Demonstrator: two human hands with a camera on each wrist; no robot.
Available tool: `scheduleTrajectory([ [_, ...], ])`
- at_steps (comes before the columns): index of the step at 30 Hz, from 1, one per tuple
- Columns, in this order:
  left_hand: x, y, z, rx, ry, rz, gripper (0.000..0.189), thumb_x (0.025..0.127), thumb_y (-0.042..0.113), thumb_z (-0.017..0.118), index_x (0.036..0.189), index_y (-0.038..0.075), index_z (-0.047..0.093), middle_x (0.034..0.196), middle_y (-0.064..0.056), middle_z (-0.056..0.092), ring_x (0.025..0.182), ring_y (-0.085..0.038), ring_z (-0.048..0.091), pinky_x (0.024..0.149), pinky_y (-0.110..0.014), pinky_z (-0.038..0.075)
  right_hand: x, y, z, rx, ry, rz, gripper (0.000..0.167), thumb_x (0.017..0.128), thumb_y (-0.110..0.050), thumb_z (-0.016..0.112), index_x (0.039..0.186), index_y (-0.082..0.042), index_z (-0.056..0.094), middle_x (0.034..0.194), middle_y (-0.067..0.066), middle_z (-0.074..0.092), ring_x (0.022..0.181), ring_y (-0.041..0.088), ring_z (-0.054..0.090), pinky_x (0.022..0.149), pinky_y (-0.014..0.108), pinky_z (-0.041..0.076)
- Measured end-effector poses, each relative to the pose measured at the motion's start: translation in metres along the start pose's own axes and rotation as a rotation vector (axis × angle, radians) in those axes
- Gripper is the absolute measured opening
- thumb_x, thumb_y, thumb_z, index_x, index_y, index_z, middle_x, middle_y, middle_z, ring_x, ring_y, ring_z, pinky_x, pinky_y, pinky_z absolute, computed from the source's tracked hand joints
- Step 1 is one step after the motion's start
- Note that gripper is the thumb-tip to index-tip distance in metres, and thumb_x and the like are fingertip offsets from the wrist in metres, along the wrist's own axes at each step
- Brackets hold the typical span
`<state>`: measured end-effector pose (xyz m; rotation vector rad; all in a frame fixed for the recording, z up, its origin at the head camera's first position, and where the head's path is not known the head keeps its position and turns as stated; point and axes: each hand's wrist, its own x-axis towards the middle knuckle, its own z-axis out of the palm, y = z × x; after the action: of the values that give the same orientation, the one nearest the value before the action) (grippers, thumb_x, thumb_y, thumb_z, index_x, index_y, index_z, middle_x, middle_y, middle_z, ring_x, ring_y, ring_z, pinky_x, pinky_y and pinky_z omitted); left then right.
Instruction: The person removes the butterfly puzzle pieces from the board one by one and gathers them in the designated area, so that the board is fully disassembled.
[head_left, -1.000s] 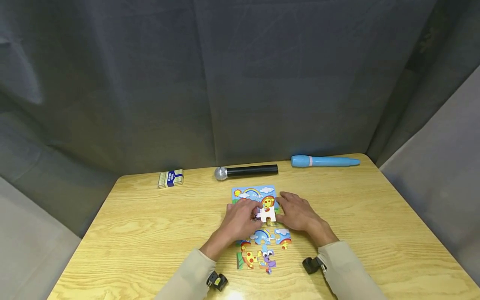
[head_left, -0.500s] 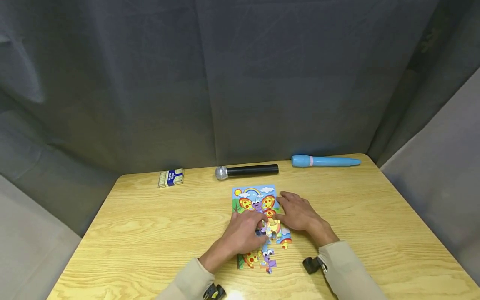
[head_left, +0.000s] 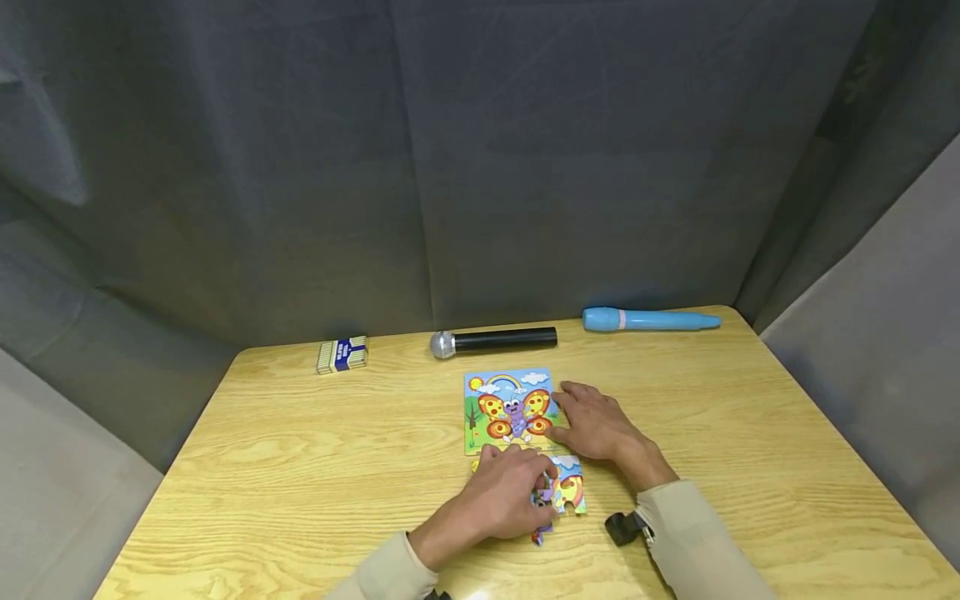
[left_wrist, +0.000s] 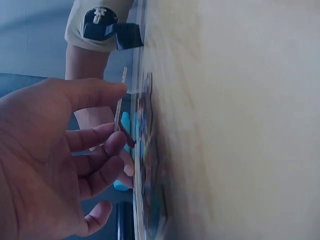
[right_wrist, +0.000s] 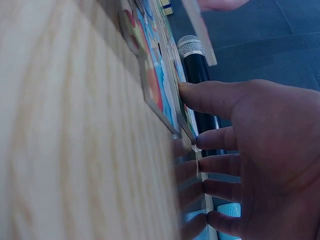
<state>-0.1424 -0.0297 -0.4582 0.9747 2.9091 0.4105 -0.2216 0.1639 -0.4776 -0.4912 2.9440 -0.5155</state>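
Wooden bench (head_left: 300,467) before a dark curtain (head_left: 480,167). The raised, nearly level piece (head_left: 568,492) lies at 3 o'clock from the left hand (head_left: 510,493), the nearer, whose fingers pinch it; its notch faces 6 o'clock, with no clear long axis. The card (head_left: 514,410) lies at 11 o'clock. The right hand (head_left: 595,422), fingers extended and gripping nothing, touches the card's 3 o'clock edge.

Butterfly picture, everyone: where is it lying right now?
In the head view, the butterfly picture lies near the middle of the table, in front of the black microphone, with the right hand at its right edge.
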Motion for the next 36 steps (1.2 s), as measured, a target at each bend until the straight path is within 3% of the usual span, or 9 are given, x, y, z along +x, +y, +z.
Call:
scheduleTrajectory([
  [14, -0.005, 0.012, 0.006, 0.034, -0.031, 0.058, 0.033, 0.074, 0.046, 0.077, 0.100, 0.031, 0.066, 0.081, 0.019, 0.050, 0.078, -0.002, 0.042, 0.072, -0.028, 0.022, 0.001, 0.000, -0.001, 0.002, 0.001, -0.007, 0.064, 0.090, -0.043, 0.061, 0.141, -0.006, 0.048, 0.151, 0.020, 0.037, 0.140, 0.041, 0.033, 0.108, 0.062, 0.028],
  [28, -0.005, 0.021, 0.009, 0.118, -0.063, 0.020, 0.033, 0.072, 0.047, 0.077, 0.100, 0.031, 0.067, 0.091, 0.015, 0.054, 0.083, -0.006, 0.044, 0.072, -0.030, 0.023, 0.000, 0.000, -0.001, 0.000, 0.007, -0.020, 0.064, 0.090, -0.044, 0.061, 0.140, -0.006, 0.049, 0.151, 0.020, 0.037, 0.139, 0.041, 0.034, 0.107, 0.062, 0.028],
  [32, -0.005, 0.018, 0.007, 0.066, -0.059, 0.015, 0.037, 0.073, 0.048, 0.076, 0.104, 0.031, 0.065, 0.090, 0.015, 0.052, 0.083, -0.006, 0.044, 0.071, -0.029, 0.023, 0.000, 0.001, 0.000, 0.001, 0.002, -0.012, 0.064, 0.090, -0.044, 0.061, 0.140, -0.006, 0.048, 0.151, 0.020, 0.037, 0.139, 0.041, 0.033, 0.108, 0.062, 0.028],
  [36, -0.002, 0.008, 0.001, -0.015, -0.012, -0.032, 0.040, 0.077, 0.047, 0.074, 0.111, 0.028, 0.064, 0.097, 0.013, 0.055, 0.090, -0.007, 0.049, 0.073, -0.028, 0.028, 0.000, -0.001, -0.001, 0.007, -0.008, 0.002, 0.064, 0.091, -0.043, 0.060, 0.141, -0.006, 0.048, 0.152, 0.020, 0.036, 0.140, 0.041, 0.032, 0.108, 0.062, 0.027],
])
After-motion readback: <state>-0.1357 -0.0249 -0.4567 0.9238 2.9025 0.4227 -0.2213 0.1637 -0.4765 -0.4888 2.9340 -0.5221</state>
